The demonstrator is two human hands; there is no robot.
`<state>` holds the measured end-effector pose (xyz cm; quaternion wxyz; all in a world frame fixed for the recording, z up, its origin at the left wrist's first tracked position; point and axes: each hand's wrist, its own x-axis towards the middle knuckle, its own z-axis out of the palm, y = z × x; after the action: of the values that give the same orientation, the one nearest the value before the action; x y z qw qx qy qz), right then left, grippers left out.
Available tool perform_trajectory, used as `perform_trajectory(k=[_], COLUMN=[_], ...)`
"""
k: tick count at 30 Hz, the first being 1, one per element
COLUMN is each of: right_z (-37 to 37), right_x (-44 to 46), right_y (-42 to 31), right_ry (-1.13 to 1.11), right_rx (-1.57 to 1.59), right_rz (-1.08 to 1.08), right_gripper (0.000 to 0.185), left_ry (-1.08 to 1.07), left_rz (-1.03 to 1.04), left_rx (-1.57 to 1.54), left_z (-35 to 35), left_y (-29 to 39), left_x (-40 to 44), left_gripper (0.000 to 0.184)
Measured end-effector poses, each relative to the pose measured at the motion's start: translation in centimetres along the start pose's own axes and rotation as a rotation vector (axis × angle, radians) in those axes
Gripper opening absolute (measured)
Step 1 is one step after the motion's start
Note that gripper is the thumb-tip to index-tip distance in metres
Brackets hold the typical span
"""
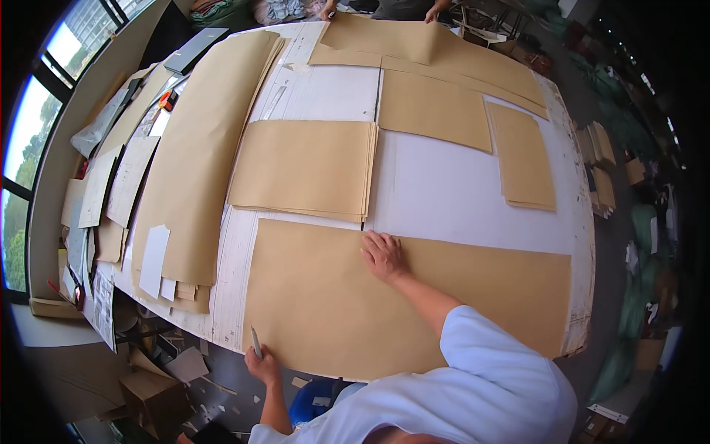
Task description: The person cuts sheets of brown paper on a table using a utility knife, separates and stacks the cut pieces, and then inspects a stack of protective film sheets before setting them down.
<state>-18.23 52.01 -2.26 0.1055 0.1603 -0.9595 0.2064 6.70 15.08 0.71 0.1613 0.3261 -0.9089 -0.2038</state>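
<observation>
A large sheet of brown kraft paper (325,296) lies along the near side of the table. My right hand (386,255) rests palm down on it near its far edge, fingers stretched out and slightly bent. At the sheet's near left corner, my left hand (262,364) is closed around a slim grey pointed tool (256,342), its tip upward; whether it is a pen or a knife I cannot tell. Just beyond my right hand is a stack of smaller brown sheets (303,166).
A thick pile of folded brown paper (203,148) lies on the left, with an orange tape measure (168,100) beside it. More cut sheets (436,107) lie farther back on the white table (458,185). Across the table another person's hands (432,15) touch a raised brown sheet (384,37).
</observation>
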Motion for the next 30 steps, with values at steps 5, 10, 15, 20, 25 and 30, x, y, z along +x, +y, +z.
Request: perform_trajectory(k=[5, 10, 15, 20, 25, 30], right_z=[-0.4, -0.3, -0.2, -0.3, -0.9, -0.4], right_x=[0.1, 0.0, 0.1, 0.1, 0.0, 0.2], right_y=[-0.2, -0.4, -0.3, -0.2, -0.5, -0.5], right_ry=[0.056, 0.052, 0.050, 0.038, 0.022, 0.044], right_rx=[0.044, 0.026, 0.031, 0.041, 0.058, 0.045], right_rz=[-0.003, 0.006, 0.008, 0.006, 0.031, 0.017], right_gripper=[0.035, 0.036, 0.035, 0.034, 0.033, 0.033], left_ry=[-0.005, 0.061, 0.042, 0.011, -0.037, 0.026], left_rz=[0.022, 0.075, 0.050, 0.051, 0.021, 0.070], left_rx=[0.000, 0.048, 0.016, 0.069, 0.072, 0.067], left_z=[0.6, 1.0, 1.1, 1.2, 0.6, 1.1], left_y=[-1.5, -2.0, -2.2, -3.0, -1.7, -2.6], left_x=[-0.1, 0.0, -0.1, -0.4, -0.1, -0.1], left_gripper=[0.013, 0.019, 0.016, 0.015, 0.015, 0.015])
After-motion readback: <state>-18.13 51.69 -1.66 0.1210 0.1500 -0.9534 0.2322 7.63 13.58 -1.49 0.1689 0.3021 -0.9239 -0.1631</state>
